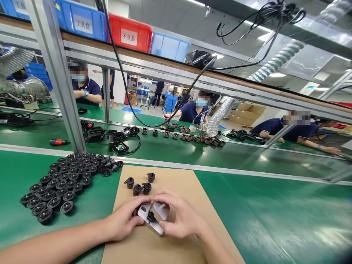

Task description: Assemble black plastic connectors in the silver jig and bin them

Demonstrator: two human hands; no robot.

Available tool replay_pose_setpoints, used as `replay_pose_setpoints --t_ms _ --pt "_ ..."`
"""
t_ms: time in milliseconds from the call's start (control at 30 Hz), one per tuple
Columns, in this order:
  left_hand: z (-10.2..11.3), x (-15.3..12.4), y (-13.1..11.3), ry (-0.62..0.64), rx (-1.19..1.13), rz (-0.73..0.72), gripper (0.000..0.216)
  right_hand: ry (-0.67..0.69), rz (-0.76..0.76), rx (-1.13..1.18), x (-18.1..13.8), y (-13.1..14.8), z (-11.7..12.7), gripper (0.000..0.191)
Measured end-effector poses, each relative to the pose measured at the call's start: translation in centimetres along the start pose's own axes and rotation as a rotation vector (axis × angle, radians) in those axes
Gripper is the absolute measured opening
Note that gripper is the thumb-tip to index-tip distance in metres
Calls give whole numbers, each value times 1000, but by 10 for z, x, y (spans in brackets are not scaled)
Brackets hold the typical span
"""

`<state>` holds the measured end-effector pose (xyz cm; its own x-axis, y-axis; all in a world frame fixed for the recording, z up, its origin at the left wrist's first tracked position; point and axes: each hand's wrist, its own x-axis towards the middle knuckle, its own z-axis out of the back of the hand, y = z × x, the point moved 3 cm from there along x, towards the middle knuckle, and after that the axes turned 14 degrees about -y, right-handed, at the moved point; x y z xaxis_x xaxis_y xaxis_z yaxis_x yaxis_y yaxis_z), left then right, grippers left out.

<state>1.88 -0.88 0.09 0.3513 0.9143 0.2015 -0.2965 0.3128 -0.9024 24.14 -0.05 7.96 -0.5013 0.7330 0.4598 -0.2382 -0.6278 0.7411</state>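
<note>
Over the cardboard sheet (176, 178), my left hand (121, 220) grips a silvery metal block (156, 228) with an oval hole at its left end. My right hand (183, 216) has its thumb and fingers closed around a second metal piece (160, 212), tilted up against the first. A small black plastic part (151, 217) sits between the two pieces, partly hidden by them. Just beyond my hands stand several black round housings (138, 189), each with a side spout and a top nozzle.
Many black round parts (55, 203) are laid out at the left. Behind the metal rail (220, 168) lie cables (129, 135) and a row of copper-wound motor cores (189, 138). Co-workers (192, 112) sit across the bench. Blue and red bins (129, 33) stand on the overhead shelf.
</note>
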Motion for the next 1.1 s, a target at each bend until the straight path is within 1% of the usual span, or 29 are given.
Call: replay_pose_setpoints --t_ms 67,133,267,400,467,567,700,767,800,867,933,967,1033,1100 --pt "0 0 -3 4 -8 -20 69 13 68 -25 -1 11 -8 76" --pt "1 -1 -5 11 -13 -40 71 11 103 -69 -1 15 -12 81" --pt "2 -1 -8 14 -25 -68 76 23 122 -112 -4 11 -12 81" --pt "1 -1 -8 14 -26 -86 75 -16 176 -140 -5 6 -15 81" --pt "1 -1 -9 12 -27 -93 74 -9 184 -156 -4 6 -18 79" --pt "1 -1 -9 18 -30 -76 72 51 156 -151 0 11 -18 73" --pt "0 -3 -5 34 -33 -44 77 153 93 -128 2 17 -15 66" --pt "0 -4 -1 26 -28 -35 80 173 33 -210 0 14 -14 63" --pt "-1 -4 1 22 -32 -31 81 167 2 -283 -1 11 -13 65" --pt "-3 -4 4 27 -59 -30 85 141 -43 -410 -4 6 -11 83" --pt "-4 -5 5 36 -82 -42 91 145 -59 -417 -6 4 -8 99" --pt "-4 -5 6 34 -83 -48 93 167 -56 -370 -6 5 -8 101" --pt "-4 -5 7 19 -69 -53 97 210 -46 -268 -7 7 -8 95" --pt "-4 -6 7 7 -66 -46 98 211 -63 -265 -6 8 -9 89"
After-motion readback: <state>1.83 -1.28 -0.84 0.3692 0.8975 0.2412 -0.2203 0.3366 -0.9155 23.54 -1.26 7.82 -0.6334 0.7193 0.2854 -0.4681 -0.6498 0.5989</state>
